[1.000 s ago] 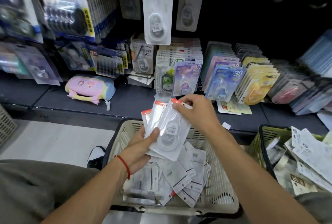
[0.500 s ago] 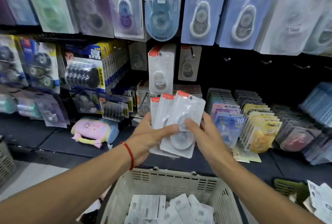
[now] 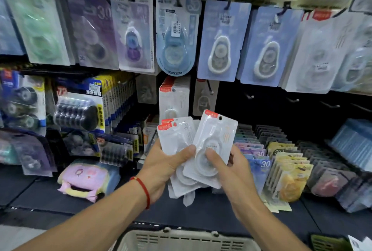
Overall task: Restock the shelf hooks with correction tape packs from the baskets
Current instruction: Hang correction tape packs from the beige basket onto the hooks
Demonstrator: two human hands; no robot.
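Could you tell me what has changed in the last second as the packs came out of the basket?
Both hands lifted the packs from over the basket up toward the hooks. The right hand shifted from the front pack's top to its lower part, separating it. The left hand still holds the remaining stack.

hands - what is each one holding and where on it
Left hand grips a fanned stack of white packs around their lower halves. Right hand pinches the front pack at its lower part, thumb on the blister.
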